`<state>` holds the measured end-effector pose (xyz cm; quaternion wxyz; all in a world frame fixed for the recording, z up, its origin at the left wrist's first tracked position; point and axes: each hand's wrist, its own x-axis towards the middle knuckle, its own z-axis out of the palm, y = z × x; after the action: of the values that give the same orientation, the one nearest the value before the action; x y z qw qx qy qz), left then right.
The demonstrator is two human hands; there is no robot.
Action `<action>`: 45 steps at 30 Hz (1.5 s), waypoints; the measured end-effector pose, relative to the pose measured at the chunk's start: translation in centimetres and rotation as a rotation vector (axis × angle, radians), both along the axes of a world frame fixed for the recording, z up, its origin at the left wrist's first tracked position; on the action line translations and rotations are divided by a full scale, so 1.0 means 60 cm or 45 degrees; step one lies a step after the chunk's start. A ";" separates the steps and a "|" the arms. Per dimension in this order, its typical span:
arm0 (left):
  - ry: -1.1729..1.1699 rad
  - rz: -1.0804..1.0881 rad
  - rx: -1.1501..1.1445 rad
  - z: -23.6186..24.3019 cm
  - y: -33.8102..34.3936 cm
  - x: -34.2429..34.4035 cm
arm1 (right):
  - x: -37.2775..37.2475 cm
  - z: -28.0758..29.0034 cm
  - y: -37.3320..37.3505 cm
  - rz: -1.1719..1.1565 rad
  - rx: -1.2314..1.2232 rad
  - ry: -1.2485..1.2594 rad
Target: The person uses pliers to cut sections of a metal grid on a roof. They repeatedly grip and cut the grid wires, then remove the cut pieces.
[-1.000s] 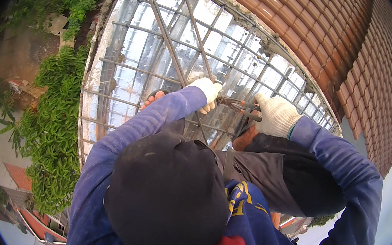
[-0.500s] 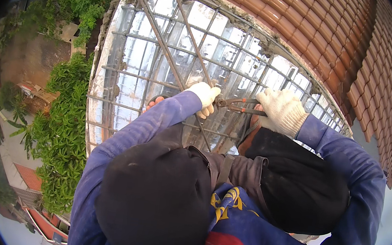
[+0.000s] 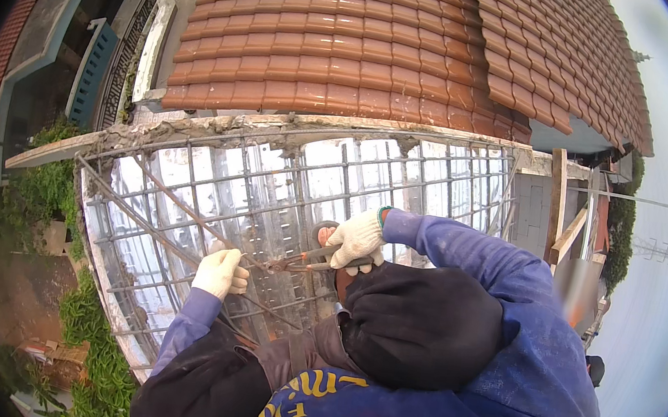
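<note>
Pincers (image 3: 281, 265) held over a grid of bars (image 3: 344, 168)

We see the right hand (image 3: 359, 240), in a pale knitted glove, wrapped round the handles of the pincers. The tool points leftward, its head among the bars just beside the left hand (image 3: 217, 272). We cannot tell whether its jaws are closed or what they touch.

The left hand, gloved alike, has its fingers curled close together beside a slanting bar. We cannot tell whether it pinches anything.

Beneath the bars we find shiny ribbed sheet (image 3: 227, 172), bright in places and duller near the tool. The toes of a bare foot (image 3: 325, 233) show just beside the right hand. Nearer us are bent knees in dark trousers (image 3: 419, 325), and a blue sleeve (image 3: 462, 244) covers the right arm.

Beyond the grid we see a brown tiled roof (image 3: 327, 51); to the right stands a timber post (image 3: 556, 201), and at lower left are green plants (image 3: 99, 355).
</note>
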<state>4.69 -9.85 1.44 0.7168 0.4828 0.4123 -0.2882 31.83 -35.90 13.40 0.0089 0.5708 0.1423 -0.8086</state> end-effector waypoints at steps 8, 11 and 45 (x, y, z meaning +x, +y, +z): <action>-0.345 -0.419 1.714 0.060 0.107 0.055 | -0.027 -0.018 -0.007 -0.239 0.804 -0.902; -0.353 -0.729 1.882 0.058 0.118 0.067 | -0.024 -0.002 -0.043 -0.531 0.722 -1.007; -0.362 -0.870 1.540 0.022 0.135 0.076 | -0.138 -0.029 -0.266 -0.472 0.446 -1.344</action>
<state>9.28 -1.78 2.79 0.2394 0.9315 0.2282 -0.1515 23.56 -51.84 11.65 -0.1575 0.9046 0.1480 -0.3674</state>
